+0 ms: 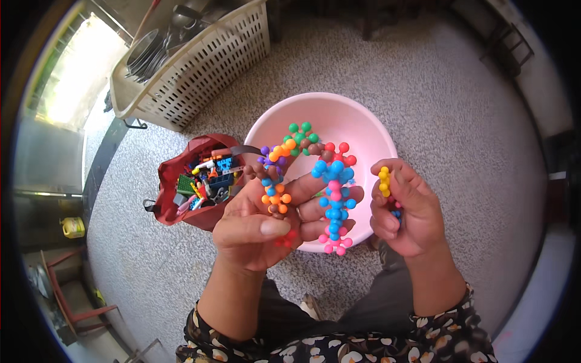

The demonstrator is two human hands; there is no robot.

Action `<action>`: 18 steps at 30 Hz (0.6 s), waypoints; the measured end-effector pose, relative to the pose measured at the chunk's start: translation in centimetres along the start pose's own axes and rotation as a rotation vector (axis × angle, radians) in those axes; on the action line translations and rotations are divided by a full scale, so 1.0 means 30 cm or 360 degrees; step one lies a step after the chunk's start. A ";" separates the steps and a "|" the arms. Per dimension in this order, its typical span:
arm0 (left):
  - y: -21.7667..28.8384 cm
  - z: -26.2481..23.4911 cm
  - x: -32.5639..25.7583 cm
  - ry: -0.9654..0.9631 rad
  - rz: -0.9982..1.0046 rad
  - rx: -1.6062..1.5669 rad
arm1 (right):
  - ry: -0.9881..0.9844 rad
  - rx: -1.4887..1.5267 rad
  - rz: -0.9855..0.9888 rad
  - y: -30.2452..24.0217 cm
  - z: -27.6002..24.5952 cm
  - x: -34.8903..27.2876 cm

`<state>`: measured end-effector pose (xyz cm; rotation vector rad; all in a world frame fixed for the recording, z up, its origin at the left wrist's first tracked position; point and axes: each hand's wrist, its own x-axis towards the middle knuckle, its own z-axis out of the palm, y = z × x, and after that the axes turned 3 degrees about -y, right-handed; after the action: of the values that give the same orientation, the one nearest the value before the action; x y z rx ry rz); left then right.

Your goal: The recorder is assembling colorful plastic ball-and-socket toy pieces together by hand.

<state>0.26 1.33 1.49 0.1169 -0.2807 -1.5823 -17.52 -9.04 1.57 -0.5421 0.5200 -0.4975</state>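
My left hand (pixel 248 236) is turned palm up over the basin, holding an arched chain of ball-tipped plastic connector pieces (pixel 334 174). Green, orange, purple, brown, red, blue and pink pieces make up the chain. One end lies by my left thumb; the other hangs over my fingers, ending in a pink piece. A separate red piece (pixel 285 237) shows at the palm below the thumb. To the right, apart from the chain, my right hand (pixel 419 212) pinches a small yellow connector piece (pixel 384 181). Pink and blue balls peek out between its curled fingers, partly hidden.
Below my hands stands a pink basin (pixel 363 115) with a few small pieces in it. A red bag (pixel 166 187) of mixed toy parts sits left of it. A cream slatted basket (pixel 209 69) with pans is at the far left. A wooden chair (pixel 60 290) stands lower left.
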 end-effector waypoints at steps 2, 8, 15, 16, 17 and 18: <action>-0.003 -0.004 0.002 -0.0064 0.0005 -0.0002 | -0.0018 -0.0002 0.0028 -0.005 0.001 -0.004; -0.017 -0.015 -0.022 -0.0158 -0.0021 -0.0068 | -0.0052 -0.0278 -0.0119 0.006 0.015 -0.016; -0.035 -0.011 -0.020 0.0054 0.0010 0.0082 | -0.0048 -0.0592 -0.0312 0.008 0.025 -0.036; -0.034 -0.007 -0.022 0.0075 0.0031 0.0117 | -0.0068 -0.0622 -0.0339 0.009 0.028 -0.037; -0.035 -0.002 -0.023 0.0083 0.0034 0.0118 | -0.0070 -0.0618 -0.0332 0.012 0.029 -0.038; -0.035 0.001 -0.024 0.0122 0.0053 0.0112 | -0.0077 -0.0594 -0.0340 0.015 0.030 -0.040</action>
<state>-0.75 2.05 1.19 0.2259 -0.2772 -1.5319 -17.77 -7.71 2.37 -0.9716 0.5137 -0.5924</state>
